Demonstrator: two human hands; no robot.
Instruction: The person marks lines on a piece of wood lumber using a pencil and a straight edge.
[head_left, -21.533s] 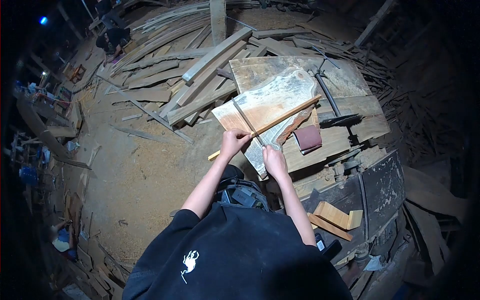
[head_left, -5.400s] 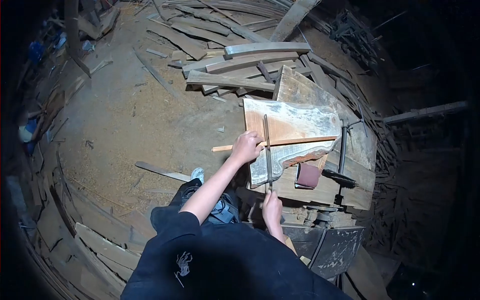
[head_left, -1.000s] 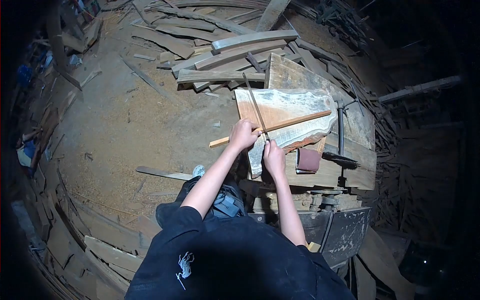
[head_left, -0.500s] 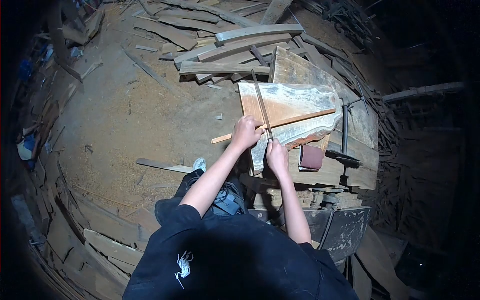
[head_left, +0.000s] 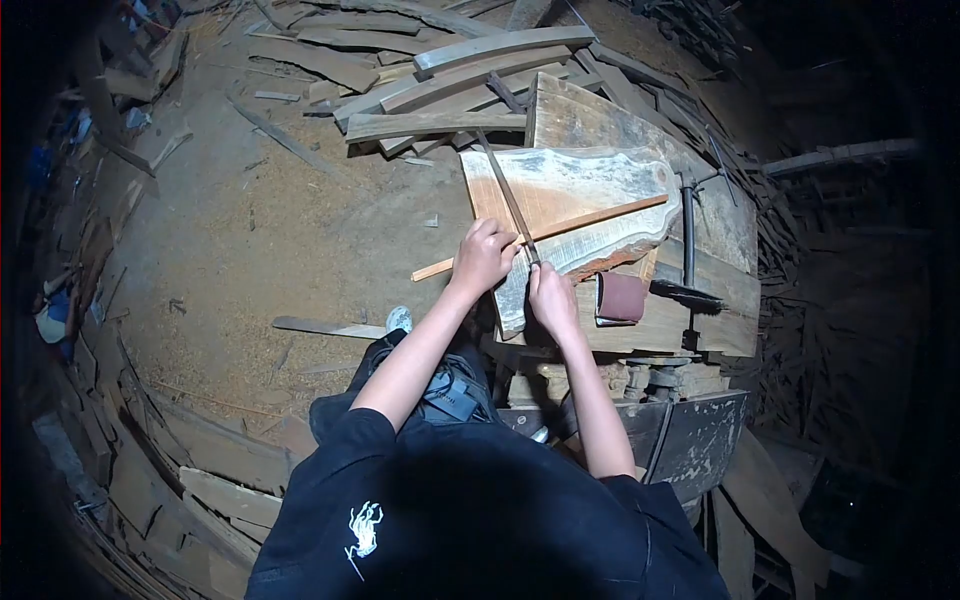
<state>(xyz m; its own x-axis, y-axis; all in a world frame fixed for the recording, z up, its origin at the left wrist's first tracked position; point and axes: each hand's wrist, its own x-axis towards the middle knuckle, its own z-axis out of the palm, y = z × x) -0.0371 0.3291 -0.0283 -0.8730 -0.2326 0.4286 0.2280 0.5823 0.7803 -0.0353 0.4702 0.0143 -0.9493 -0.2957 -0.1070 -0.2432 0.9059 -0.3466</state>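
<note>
My left hand [head_left: 484,256] is closed on a thin wooden strip [head_left: 602,215], its fingers pinching it near the crossing point. The strip lies slanting over a pale live-edge board [head_left: 570,180]. My right hand [head_left: 553,300] wraps round the near end of a long, narrow, dark file [head_left: 507,190], whose handle is mostly hidden. The file lies across the strip just right of my left fingertips, with its far end pointing past the board's upper left corner. To the right of my right hand is a folded piece of reddish-brown sandpaper [head_left: 621,299].
Under the board is a wooden work surface [head_left: 735,310]; a black metal bar with a dark brush-like piece [head_left: 687,240] stands at its right. Curved timber offcuts [head_left: 500,55] pile up beyond. Sawdust covers the floor [head_left: 330,230] at left, where a loose slat [head_left: 335,327] lies.
The view has shifted slightly, so the bench and board appear further up and left. The file's far end has swung a little left, still across the strip. Both hands keep their holds.
</note>
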